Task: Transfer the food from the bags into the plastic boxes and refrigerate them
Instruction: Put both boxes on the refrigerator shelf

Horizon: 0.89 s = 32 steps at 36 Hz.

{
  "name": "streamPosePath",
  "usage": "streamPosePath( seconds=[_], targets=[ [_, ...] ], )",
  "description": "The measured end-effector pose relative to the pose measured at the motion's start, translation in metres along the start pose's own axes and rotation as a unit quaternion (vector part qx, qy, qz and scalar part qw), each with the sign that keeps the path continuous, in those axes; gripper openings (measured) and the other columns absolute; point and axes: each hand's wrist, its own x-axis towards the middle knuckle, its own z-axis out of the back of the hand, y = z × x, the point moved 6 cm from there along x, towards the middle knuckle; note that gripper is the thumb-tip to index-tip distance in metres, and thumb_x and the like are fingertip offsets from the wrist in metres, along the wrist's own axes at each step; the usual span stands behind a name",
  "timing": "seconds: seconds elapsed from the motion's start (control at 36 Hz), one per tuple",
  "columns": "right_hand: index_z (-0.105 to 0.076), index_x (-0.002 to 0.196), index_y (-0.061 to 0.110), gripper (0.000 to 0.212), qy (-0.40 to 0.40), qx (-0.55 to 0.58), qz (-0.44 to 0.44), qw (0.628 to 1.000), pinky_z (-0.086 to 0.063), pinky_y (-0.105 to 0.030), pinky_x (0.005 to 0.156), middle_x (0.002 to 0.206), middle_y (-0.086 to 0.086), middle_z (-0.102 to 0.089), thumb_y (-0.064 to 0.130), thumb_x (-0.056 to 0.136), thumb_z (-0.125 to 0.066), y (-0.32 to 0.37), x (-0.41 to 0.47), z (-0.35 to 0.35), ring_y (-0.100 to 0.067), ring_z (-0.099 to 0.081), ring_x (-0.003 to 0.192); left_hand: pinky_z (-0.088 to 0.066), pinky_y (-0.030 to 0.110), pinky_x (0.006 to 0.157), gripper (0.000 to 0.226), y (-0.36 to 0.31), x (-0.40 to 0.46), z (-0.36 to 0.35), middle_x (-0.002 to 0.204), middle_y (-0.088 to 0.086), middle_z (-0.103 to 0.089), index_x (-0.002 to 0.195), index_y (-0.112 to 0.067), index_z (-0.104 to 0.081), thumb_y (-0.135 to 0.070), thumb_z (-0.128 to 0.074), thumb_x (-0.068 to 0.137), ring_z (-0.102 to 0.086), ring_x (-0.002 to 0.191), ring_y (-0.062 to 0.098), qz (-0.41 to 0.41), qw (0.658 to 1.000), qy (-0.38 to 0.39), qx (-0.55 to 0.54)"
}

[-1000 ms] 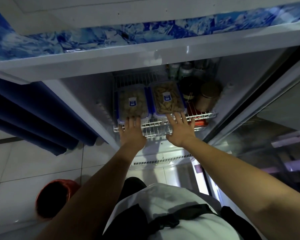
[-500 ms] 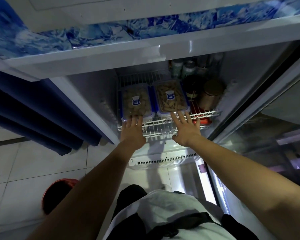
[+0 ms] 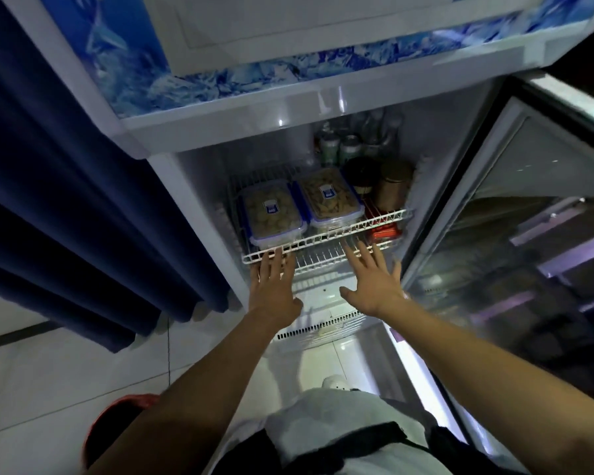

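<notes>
Grip: left hand (image 3: 273, 286) and right hand (image 3: 374, 281) both spread flat, holding nothing.
Plastic boxes: two, left box (image 3: 271, 214), right box (image 3: 330, 200), side by side on wire shelf (image 3: 323, 236).

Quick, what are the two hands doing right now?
Left hand: open, holding nothing, fingertips at the wire shelf.
Right hand: open, holding nothing.

left hand (image 3: 274, 286), right hand (image 3: 374, 281) drawn back off boxes (image 3: 273, 214)

Surroundings, non-task items
Blue curtain (image 3: 83, 200) hangs left of the cabinet; red bin (image 3: 117, 426) on tiled floor (image 3: 48, 371); cans (image 3: 340, 149) behind two jars (image 3: 391, 186).
</notes>
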Motion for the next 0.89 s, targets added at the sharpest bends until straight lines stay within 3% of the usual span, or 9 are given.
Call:
streamPosePath(
  seconds=[0.22,0.47,0.69,0.81,0.89],
  targets=[
    [0.004,0.157,0.042,0.087,-0.053,0.060,-0.042,0.996,-0.003,-0.065,0.118,0.168,0.003,0.011,0.060,0.091,-0.050,0.034,-0.103,-0.013,-0.025,0.011,0.154,0.000,0.053,0.122,0.095,0.013,-0.067,0.003,0.167,0.008,0.013,0.159,-0.029,0.011,-0.050,-0.053,0.091,0.007,0.153,0.035,-0.072,0.997,-0.011,-0.014],
    [-0.012,0.157,0.041,0.079,-0.122,0.110,-0.132,0.978,-0.008,-0.055,0.118,0.169,0.004,0.000,0.054,0.091,-0.053,0.038,-0.229,-0.025,-0.022,0.003,0.154,0.001,0.049,0.122,0.093,-0.011,-0.145,-0.023,0.168,0.004,0.011,0.159,-0.031,0.005,-0.047,-0.058,0.092,0.007,0.154,0.031,-0.125,0.988,0.020,-0.089],
    [-0.017,0.157,0.043,0.081,-0.257,0.085,-0.227,0.936,-0.007,-0.055,0.119,0.168,0.008,-0.003,0.058,0.088,-0.059,-0.035,-0.352,0.063,-0.018,0.003,0.154,-0.005,0.050,0.122,0.093,-0.127,-0.166,0.008,0.168,0.005,0.003,0.160,-0.030,-0.004,-0.052,-0.059,0.088,-0.001,0.154,0.032,-0.255,0.961,-0.014,-0.107],
    [-0.029,0.155,0.037,0.078,-0.353,0.040,-0.269,0.895,-0.014,-0.055,0.117,0.167,0.001,-0.016,0.052,0.087,-0.064,-0.080,-0.420,0.127,-0.026,-0.009,0.154,-0.005,0.052,0.121,0.096,-0.212,-0.177,0.055,0.169,0.004,0.005,0.159,-0.034,0.000,-0.053,-0.060,0.085,0.001,0.154,0.033,-0.336,0.933,-0.057,-0.114],
    [-0.037,0.153,0.032,0.080,-0.415,0.005,-0.302,0.858,-0.019,-0.057,0.115,0.164,-0.004,-0.026,0.057,0.079,-0.055,-0.115,-0.465,0.174,-0.031,-0.018,0.151,-0.003,0.050,0.122,0.097,-0.280,-0.191,0.098,0.168,0.003,0.006,0.159,-0.033,0.001,-0.051,-0.060,0.087,0.004,0.154,0.031,-0.389,0.911,-0.091,-0.101]
  ],
)
